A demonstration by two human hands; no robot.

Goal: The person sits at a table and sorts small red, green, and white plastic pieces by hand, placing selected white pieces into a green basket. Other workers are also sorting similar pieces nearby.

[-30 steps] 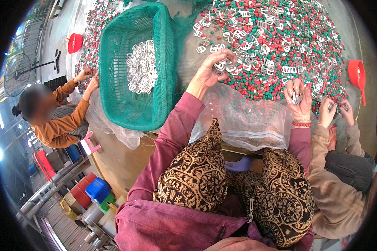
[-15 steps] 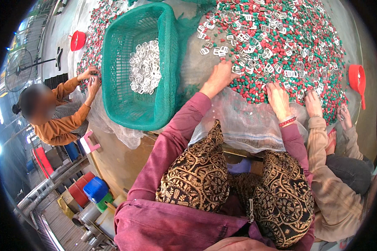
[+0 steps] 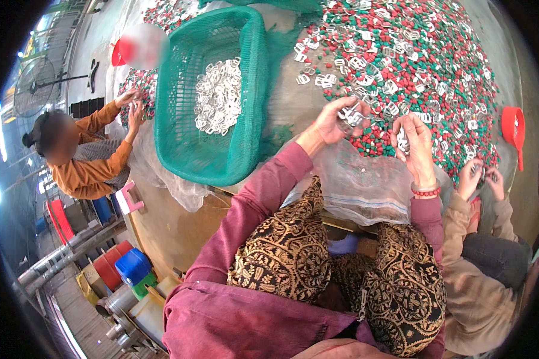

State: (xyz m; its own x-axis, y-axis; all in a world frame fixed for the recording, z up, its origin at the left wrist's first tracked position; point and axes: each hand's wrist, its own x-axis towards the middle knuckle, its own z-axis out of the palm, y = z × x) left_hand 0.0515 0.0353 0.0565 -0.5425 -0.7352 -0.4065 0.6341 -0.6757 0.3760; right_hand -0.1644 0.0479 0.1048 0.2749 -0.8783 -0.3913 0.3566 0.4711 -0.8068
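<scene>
My left hand (image 3: 324, 124) is raised at the near edge of a heap, its fingers curled round several white and silvery slotted buckles (image 3: 350, 115). Likewise lifted, my right hand (image 3: 421, 142) pinches a small bunch of buckles (image 3: 402, 142) between thumb and fingers. Below and beyond both hands spreads the heap of red and green pellets (image 3: 384, 67), with many pale buckles mixed in. To the left stands a green plastic basket (image 3: 163, 113) draped with green netting (image 3: 253, 102). A pile of white buckles (image 3: 218, 99) lies in it.
At my right, a co-worker's hands (image 3: 472, 178) handle buckles beside the heap. Another person (image 3: 99, 158) works across on the left. A red scoop (image 3: 512, 127) lies at the right edge. Whitish mesh sheeting (image 3: 347, 179) hangs over the table edge before my knees.
Both my hands have lifted off the pellets toward me, and buckles now show in them. The right-hand co-worker's hands have risen too. The view has shifted slightly.
</scene>
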